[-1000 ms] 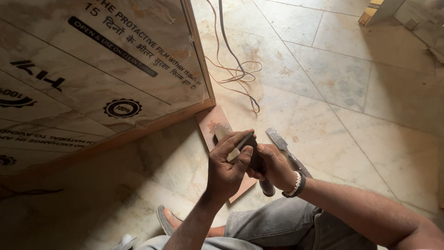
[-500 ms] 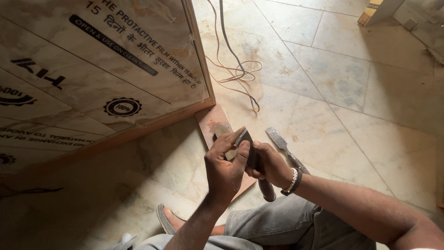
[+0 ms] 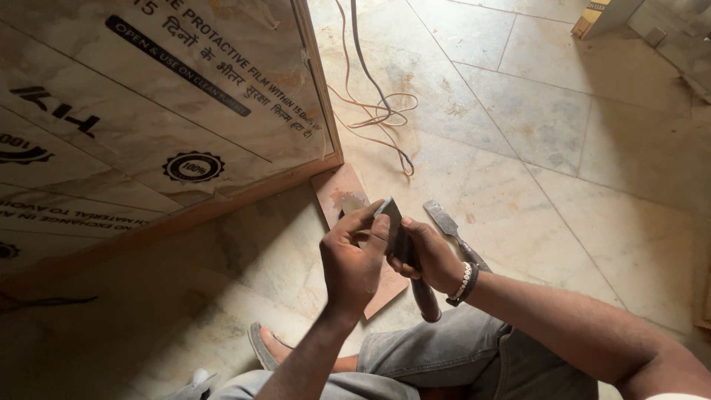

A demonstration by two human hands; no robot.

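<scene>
We hold a wide chisel (image 3: 404, 241) above the floor (image 3: 533, 148), its dark handle gripped by the closed fingers of our right hand (image 3: 429, 255), while our left hand (image 3: 354, 259) pinches the blade near its edge. We judge a light touch across the edge, never along it, is safest here.

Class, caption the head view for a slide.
Both hands, left and right, hold a chisel above a marble floor.

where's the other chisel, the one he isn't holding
In the head view the loose chisel lies flat on the marble floor, just right of the right hand, below the tangled wires.
</scene>
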